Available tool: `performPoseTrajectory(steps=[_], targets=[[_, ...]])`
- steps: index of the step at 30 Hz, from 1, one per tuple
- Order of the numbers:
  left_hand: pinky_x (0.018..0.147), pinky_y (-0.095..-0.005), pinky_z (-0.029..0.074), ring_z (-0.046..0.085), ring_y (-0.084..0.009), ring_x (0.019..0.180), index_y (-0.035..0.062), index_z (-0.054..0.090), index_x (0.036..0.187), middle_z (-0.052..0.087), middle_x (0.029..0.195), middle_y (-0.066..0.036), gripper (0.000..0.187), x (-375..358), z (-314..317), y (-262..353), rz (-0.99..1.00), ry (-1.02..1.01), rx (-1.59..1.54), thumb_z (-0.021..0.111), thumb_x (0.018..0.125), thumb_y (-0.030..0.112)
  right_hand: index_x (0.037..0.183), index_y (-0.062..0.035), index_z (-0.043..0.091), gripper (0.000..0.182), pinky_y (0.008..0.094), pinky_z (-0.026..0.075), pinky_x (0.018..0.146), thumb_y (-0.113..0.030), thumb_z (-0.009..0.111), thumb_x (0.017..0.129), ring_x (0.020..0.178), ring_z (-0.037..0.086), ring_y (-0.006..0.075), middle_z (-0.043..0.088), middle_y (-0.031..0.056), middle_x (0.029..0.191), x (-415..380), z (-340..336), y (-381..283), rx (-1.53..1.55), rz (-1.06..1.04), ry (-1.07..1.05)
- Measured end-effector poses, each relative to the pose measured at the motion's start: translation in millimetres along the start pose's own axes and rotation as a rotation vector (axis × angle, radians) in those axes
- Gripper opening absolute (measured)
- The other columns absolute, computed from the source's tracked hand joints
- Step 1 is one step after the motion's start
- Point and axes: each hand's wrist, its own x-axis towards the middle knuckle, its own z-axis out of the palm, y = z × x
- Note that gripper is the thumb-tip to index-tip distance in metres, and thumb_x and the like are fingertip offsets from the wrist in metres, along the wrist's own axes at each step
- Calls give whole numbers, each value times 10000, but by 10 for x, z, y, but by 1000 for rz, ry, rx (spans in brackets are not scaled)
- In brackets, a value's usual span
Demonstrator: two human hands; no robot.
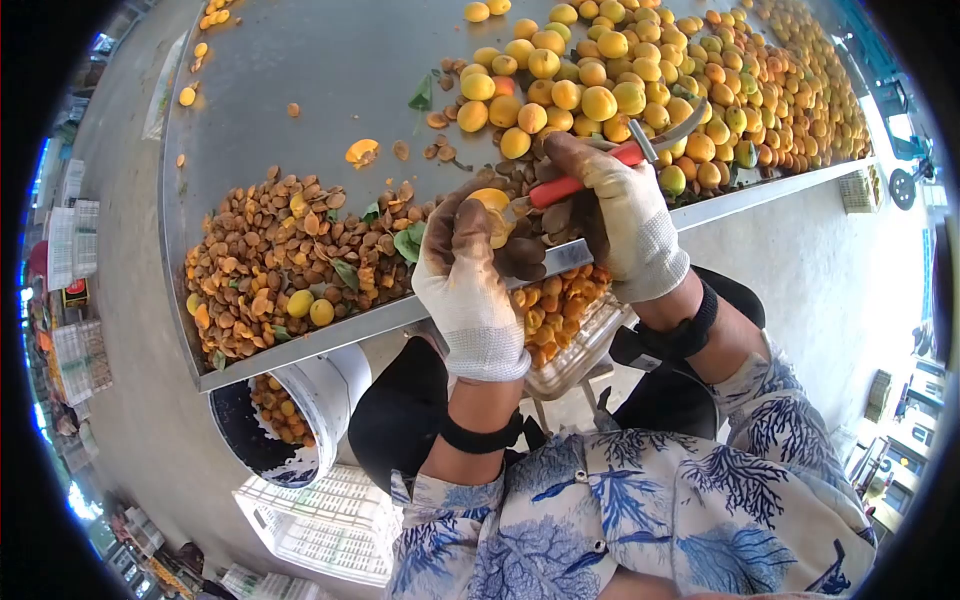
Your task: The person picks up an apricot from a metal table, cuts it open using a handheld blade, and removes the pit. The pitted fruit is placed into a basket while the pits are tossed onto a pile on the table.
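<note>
My left hand (468, 275), in a white knit glove with brown-stained fingers, is closed around a cut apricot (490, 201) over the front edge of the metal table. My right hand (628, 215), gloved alike, grips a red-handled tool (585, 174) with curved metal at its outer end; its other end points toward the apricot, and its tip is partly hidden. Directly below both hands, a basket holds orange apricot pieces (550, 318). Left of my left hand lies a heap of brown apricot pits (270, 235) with scattered leaves. Whole apricots (610, 80) are piled beyond my right hand.
The metal table (340, 95) has a raised front rim (330, 336). Under its left corner a tilted white bucket (325, 390) holds pits or fruit. A white plastic crate (320, 520) stands on the floor, with more crates (75, 240) far left.
</note>
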Motion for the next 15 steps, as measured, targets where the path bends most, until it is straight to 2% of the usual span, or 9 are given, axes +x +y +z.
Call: performPoseTrajectory(steps=[2,5,9,12,14,15], targets=[[457,-314,555,642,-211,523,-7,593,1085,657,893,-109,256,-3,-26,-8,-19,-18,13,640,956,209,952,-41,668,222,254,522,490,-245,731,892,528,635,149,698,67,755,15,-20,12,1,115,8],[407,-320,513,632,-209,510,9,586,1031,645,833,-105,264,-64,40,103,-126,-9,-19,624,966,262,941,-47,660,210,249,507,462,-238,731,891,506,625,153,696,75,747,36,-46,119,180,147,24],[393,-311,478,608,-207,487,32,575,989,628,777,-106,260,-62,68,94,-177,53,-4,600,977,290,961,-47,652,227,238,487,434,-245,736,888,488,616,149,695,79,744,123,-88,247,264,211,18],[378,-296,441,569,-198,448,45,573,995,619,738,-111,255,-36,38,51,-196,71,-105,600,972,298,908,-43,668,213,224,472,426,-242,740,882,474,611,135,688,68,714,59,-25,142,195,131,10],[380,-281,425,553,-187,445,48,570,1012,620,723,-113,266,-48,47,77,-256,64,-24,595,970,310,908,3,677,253,241,471,438,-246,715,907,478,580,127,664,57,709,-17,25,-6,-174,-39,-2],[380,-281,425,553,-187,445,48,570,1012,620,723,-113,266,-50,46,63,-257,62,-22,595,970,310,908,3,677,253,241,471,438,-246,715,907,478,580,127,664,57,709,-42,31,-53,-172,-40,0]])
